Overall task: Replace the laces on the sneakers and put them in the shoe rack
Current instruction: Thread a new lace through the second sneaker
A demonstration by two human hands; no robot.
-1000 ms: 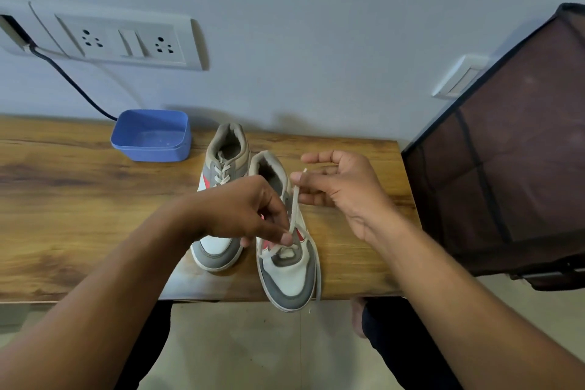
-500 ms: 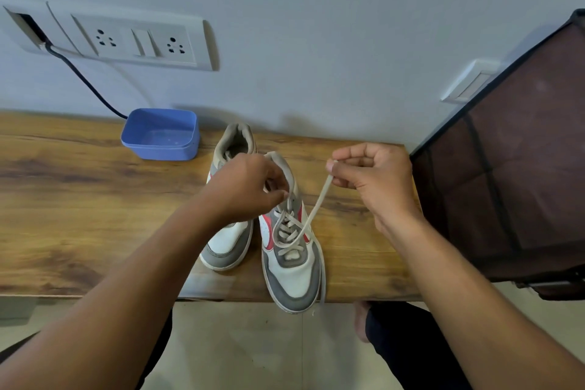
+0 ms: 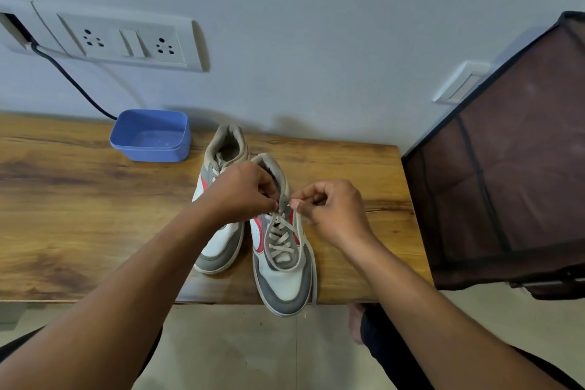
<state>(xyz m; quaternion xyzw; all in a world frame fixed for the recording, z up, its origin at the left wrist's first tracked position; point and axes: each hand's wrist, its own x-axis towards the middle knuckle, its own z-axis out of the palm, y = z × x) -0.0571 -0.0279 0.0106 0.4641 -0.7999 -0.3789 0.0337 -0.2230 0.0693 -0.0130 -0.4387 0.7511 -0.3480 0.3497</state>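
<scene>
Two white, grey and red sneakers stand side by side on the wooden table [image 3: 79, 215], toes toward me. The right sneaker [image 3: 283, 282] carries a cream lace [image 3: 280, 237] crossed through several eyelets. One loose end of the lace hangs over the table's front edge. My left hand [image 3: 243, 190] pinches the lace at the top eyelets. My right hand [image 3: 329, 209] pinches the other strand just to the right, fingers curled. The left sneaker [image 3: 221, 244] is partly hidden by my left hand and wrist.
A blue plastic tub [image 3: 152, 134] sits at the back of the table by the wall. A socket panel [image 3: 123, 39] with a black cable is on the wall above. The dark brown fabric shoe rack [image 3: 506, 174] stands right of the table. My legs are below the table edge.
My right hand has come down and inward from holding the lace stretched up to the right. Both hands now meet at the top eyelets of the right sneaker.
</scene>
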